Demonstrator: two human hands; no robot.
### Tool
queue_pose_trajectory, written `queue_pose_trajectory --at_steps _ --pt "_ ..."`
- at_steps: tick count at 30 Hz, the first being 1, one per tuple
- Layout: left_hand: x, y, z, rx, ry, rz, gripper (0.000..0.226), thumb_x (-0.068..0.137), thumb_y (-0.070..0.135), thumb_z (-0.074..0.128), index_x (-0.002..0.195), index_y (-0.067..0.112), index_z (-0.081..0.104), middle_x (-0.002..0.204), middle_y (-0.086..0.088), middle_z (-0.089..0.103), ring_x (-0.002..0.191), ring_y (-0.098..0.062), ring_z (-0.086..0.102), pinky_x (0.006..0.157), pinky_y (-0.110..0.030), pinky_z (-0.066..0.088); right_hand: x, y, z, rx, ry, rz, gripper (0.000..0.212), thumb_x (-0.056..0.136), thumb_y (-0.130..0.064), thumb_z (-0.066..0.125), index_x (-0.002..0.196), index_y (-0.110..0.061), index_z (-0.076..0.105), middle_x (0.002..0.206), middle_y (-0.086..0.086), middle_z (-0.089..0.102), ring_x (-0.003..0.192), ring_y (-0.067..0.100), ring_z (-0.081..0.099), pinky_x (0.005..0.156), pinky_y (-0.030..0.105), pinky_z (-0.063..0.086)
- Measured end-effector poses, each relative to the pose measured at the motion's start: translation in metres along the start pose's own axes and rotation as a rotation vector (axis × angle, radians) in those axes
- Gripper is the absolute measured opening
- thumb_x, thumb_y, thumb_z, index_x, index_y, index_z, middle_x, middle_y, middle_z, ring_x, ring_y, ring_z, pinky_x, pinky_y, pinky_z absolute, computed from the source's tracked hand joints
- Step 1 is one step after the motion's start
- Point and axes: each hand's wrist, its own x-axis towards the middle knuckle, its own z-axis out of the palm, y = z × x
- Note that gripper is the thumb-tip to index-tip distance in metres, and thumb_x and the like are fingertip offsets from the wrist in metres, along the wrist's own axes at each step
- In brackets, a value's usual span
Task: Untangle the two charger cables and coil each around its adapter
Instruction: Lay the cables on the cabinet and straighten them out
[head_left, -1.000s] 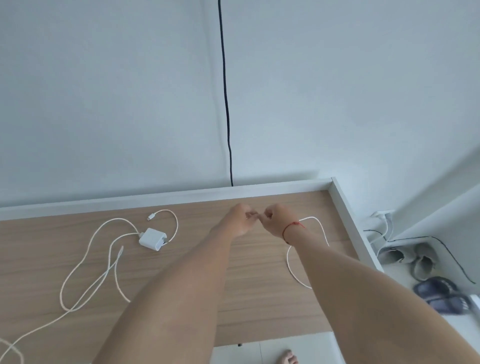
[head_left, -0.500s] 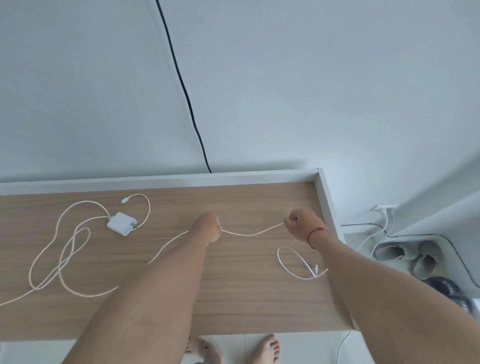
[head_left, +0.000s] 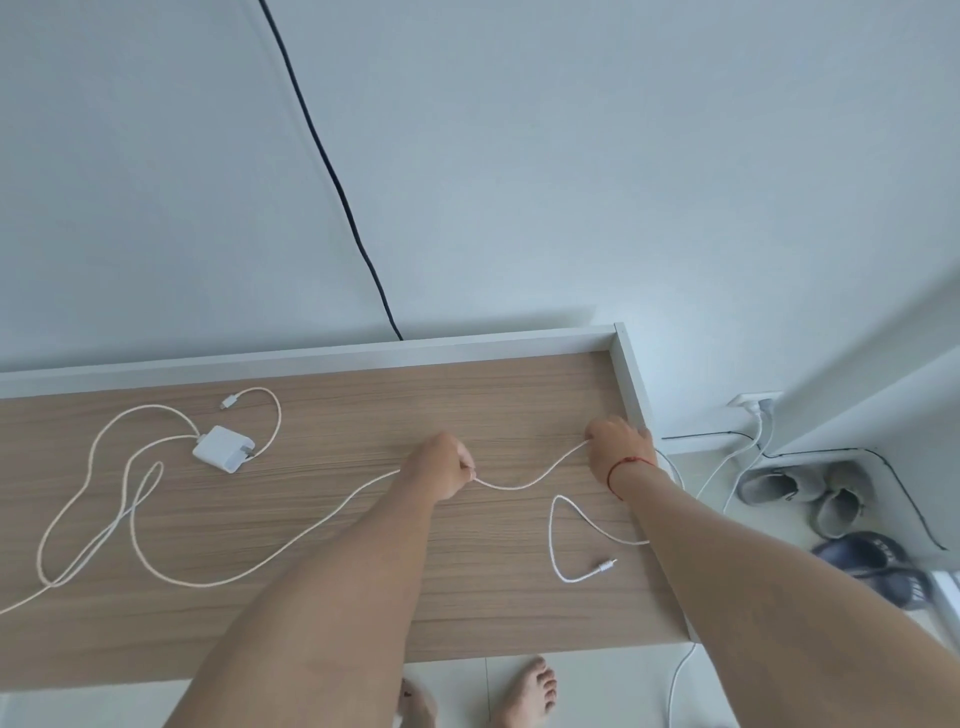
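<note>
A white cable (head_left: 524, 483) sags between my two hands above the wooden table (head_left: 332, 410). My left hand (head_left: 444, 467) pinches it near the table's middle. My right hand (head_left: 618, 444), with a red thread at the wrist, grips it near the table's right rim. From the left hand the cable trails left in long loops (head_left: 156, 561). A white square adapter (head_left: 223, 448) lies at the back left with its own short cable and plug (head_left: 228, 401). A loose end with a plug (head_left: 605, 565) loops on the table by my right forearm.
The table has a raised white rim (head_left: 631, 379) at the back and right. A black cord (head_left: 332, 171) runs down the wall behind. On the floor at right are slippers (head_left: 810, 493), a wall socket (head_left: 753, 402) with white cables, and my bare feet (head_left: 524, 691).
My hands were together a second ago and have drawn apart, the right one further towards the table's right rim. The stretch of cable between them has lengthened.
</note>
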Motion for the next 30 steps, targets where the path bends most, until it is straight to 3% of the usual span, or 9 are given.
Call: queue_pose_trajectory --at_steps 4,8,13,15,19,24,30 --pt "-0.007 -0.001 -0.004 -0.034 0.036 -0.021 0.027 0.089 0.027 0.067 0.115 0.021 0.069 0.122 -0.001 0.065 0.114 -0.02 0.06 0.099 -0.033 0.046 -0.002 -0.012 -0.006 -0.065 -0.026 -0.02 0.038 0.084 -0.002 0.041 0.115 -0.016 0.059 0.124 0.005 0.058 0.122 0.025 0.048 0.109 0.037 0.028" --pt "-0.019 -0.008 -0.025 -0.063 0.088 -0.033 0.028 0.088 0.03 0.065 0.114 0.022 0.07 0.125 0.0 0.064 0.116 -0.021 0.059 0.098 -0.031 0.046 0.0 -0.047 -0.028 0.022 -0.04 -0.034 0.043 0.088 -0.009 0.042 0.128 -0.018 0.054 0.132 0.002 0.056 0.125 0.022 0.048 0.113 0.038 0.022" --pt "-0.043 -0.05 -0.07 -0.091 0.185 -0.095 0.028 0.086 0.033 0.059 0.107 0.021 0.073 0.116 -0.001 0.069 0.11 -0.023 0.062 0.093 -0.032 0.05 -0.012 -0.127 -0.049 0.072 -0.021 -0.116 0.038 0.092 -0.021 0.043 0.127 -0.018 0.056 0.132 0.005 0.057 0.126 0.025 0.049 0.108 0.034 0.028" --pt "-0.058 -0.082 -0.09 -0.099 0.23 -0.125 0.03 0.088 0.033 0.056 0.108 0.019 0.072 0.116 -0.002 0.069 0.111 -0.025 0.062 0.094 -0.034 0.05 -0.024 -0.169 -0.049 0.08 -0.028 -0.155 0.037 0.092 -0.022 0.044 0.127 -0.017 0.056 0.133 0.006 0.056 0.127 0.026 0.048 0.107 0.033 0.029" --pt "-0.101 -0.176 -0.128 -0.117 0.328 -0.213 0.043 0.092 0.04 0.052 0.131 0.023 0.058 0.136 -0.002 0.055 0.125 -0.024 0.052 0.101 -0.033 0.044 -0.058 -0.271 -0.038 0.107 -0.078 -0.253 0.037 0.093 -0.024 0.043 0.127 -0.017 0.055 0.135 0.007 0.054 0.128 0.028 0.046 0.108 0.034 0.029" --pt "-0.166 -0.311 -0.174 -0.077 0.409 -0.303 0.036 0.091 0.036 0.05 0.118 0.016 0.065 0.126 -0.008 0.062 0.117 -0.029 0.057 0.092 -0.035 0.048 -0.119 -0.416 -0.015 0.097 -0.116 -0.411 0.038 0.094 -0.022 0.044 0.13 -0.019 0.053 0.134 0.004 0.053 0.128 0.028 0.047 0.106 0.035 0.033" --pt "-0.223 -0.441 -0.203 -0.152 0.461 -0.428 0.041 0.092 0.035 0.054 0.127 0.014 0.061 0.134 -0.01 0.058 0.125 -0.028 0.052 0.101 -0.034 0.044 -0.181 -0.556 0.022 0.092 -0.153 -0.544 0.038 0.092 -0.023 0.046 0.128 -0.018 0.057 0.136 0.006 0.051 0.128 0.027 0.046 0.104 0.034 0.034"
